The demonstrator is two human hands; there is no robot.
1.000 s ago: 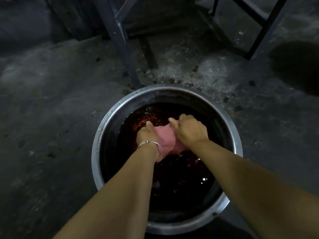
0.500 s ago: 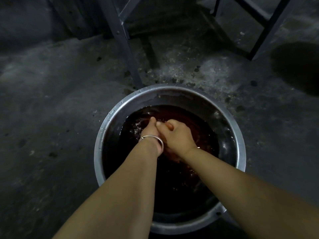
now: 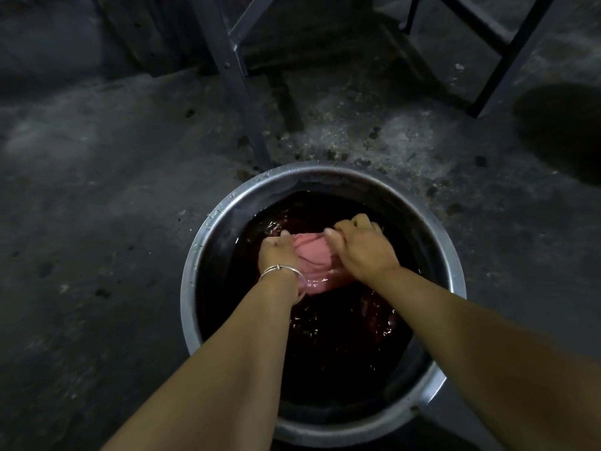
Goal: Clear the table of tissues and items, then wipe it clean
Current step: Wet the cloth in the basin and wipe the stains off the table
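"Pink cloth: where did it lie?"

"Bunched above the middle of a round metal basin, over dark, reddish water that glinted with ripples. Whether its lower folds touched the surface could not be told."

"And the person's hands?"

"Both were clamped on it, close together. The left hand gripped its left side, thumb on top, the other fingers hidden under the fabric. The right hand gripped the right side, knuckles up, fingers curled over the far edge. The fabric was stretched and creased between them."

"Anything worn?"

"A thin silver bangle circled the left wrist. Both forearms were bare and reached in from the lower edge of the frame."

"What surrounded the basin?"

"It stood on a rough, stained concrete floor. A grey metal frame leg met the floor just beyond the far rim, and a second dark metal frame stood farther off to the right. Pale grit was scattered between them, and a dark round patch marked the floor at far right; shadow or stain, it could not be told."
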